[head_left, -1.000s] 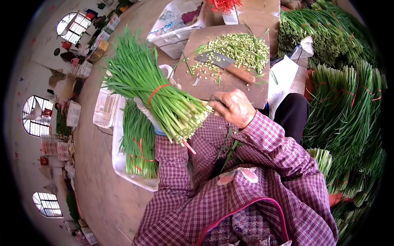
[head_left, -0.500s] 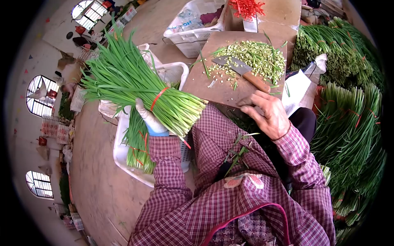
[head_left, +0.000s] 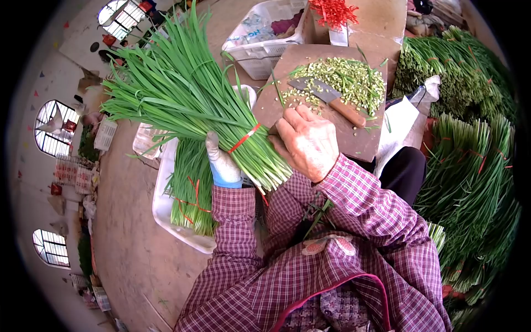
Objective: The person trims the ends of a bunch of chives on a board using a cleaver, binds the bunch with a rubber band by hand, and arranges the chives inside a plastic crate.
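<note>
A tied bunch of garlic chives lies slanted across my left hand, which wears a pale glove with a blue cuff and is closed round it from below. A red band circles the stems near their cut ends. My right hand, bare, has its bent fingers and thumb against the upper side of the stems beside the band; its fingertips are partly hidden. Behind it, on a brown board, lie a knife with a wooden handle and a heap of chopped stem ends.
Below the bunch stands a white basket with banded chives in it. Another white basket with plastic bags is at the back. Red ties sit beyond the board. Stacked chive bunches fill the right side.
My right hand has moved left from the board's front edge to the stems. My left hand has shifted slightly right with the bunch, whose leaves now reach higher.
</note>
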Motion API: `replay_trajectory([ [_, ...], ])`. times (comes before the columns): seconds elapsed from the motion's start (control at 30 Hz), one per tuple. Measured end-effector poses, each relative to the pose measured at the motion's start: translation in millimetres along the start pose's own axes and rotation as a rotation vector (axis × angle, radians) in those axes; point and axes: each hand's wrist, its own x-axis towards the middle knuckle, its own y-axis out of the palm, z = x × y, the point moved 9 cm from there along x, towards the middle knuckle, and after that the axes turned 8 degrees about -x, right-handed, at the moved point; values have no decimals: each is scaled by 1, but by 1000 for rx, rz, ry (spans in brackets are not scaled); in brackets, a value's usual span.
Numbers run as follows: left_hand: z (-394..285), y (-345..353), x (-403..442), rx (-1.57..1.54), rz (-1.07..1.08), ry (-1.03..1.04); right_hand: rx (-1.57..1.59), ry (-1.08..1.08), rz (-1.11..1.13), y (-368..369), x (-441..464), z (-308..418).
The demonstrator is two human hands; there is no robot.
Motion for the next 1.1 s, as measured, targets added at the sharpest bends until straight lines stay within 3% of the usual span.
replay_trajectory([
  [0.2, -2, -6, -5, 102, -65, 6, -11, -22, 226, 23, -2, -15],
  [0.3, -1, 14, -5, 53, 56, -33, 107, -56, 127, 13, 1, -19],
  [0.43, -2, 11, -3, 80, 9, 10, 127, -89, 112, 13, -2, -11],
  [0.5, -3, 3, -1, 84, -14, 17, -36, -153, 82, 15, -4, -2],
  [0.73, -1, 13, -1, 67, -5, 12, -77, -171, 12, 1, -1, 2],
  [0.87, -2, 4, -3, 122, -100, 5, 78, -126, 131, 3, -6, -14],
  [0.97, -3, -1, -5, 153, -100, 10, 363, -79, 300, 11, -16, -26],
  [1.1, -13, -11, -2, 97, -158, 74, 448, -40, 381, 2, -42, -42],
])
